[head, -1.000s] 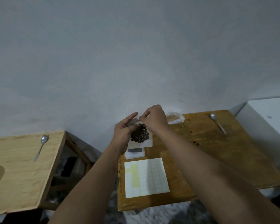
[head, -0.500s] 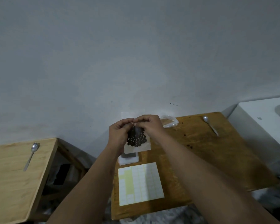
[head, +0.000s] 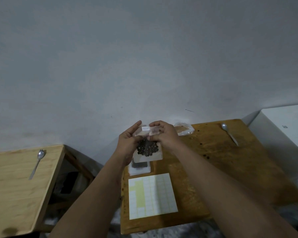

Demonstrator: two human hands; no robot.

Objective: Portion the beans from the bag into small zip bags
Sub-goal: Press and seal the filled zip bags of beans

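I hold a small clear zip bag (head: pixel 147 149) of dark beans upright above the far left of the brown table (head: pixel 230 169). My left hand (head: pixel 127 143) pinches its left top edge, forefinger raised. My right hand (head: pixel 163 134) pinches the top strip, which carries a small white label. A white scale (head: pixel 140 168) lies on the table just below the bag. A crumpled clear plastic bag (head: pixel 184 129) lies at the table's far edge, right of my right hand.
A sheet of white labels (head: pixel 151 196) lies on the near left of the brown table. One spoon (head: pixel 229 133) lies at its far right, with loose beans scattered nearby. A second spoon (head: pixel 37 162) rests on the light wooden table (head: pixel 15 186) at left. A white surface (head: pixel 286 131) stands at right.
My hands met at the top of the bag half a second ago. Now they are slightly apart along its top strip, and the white label shows between them.
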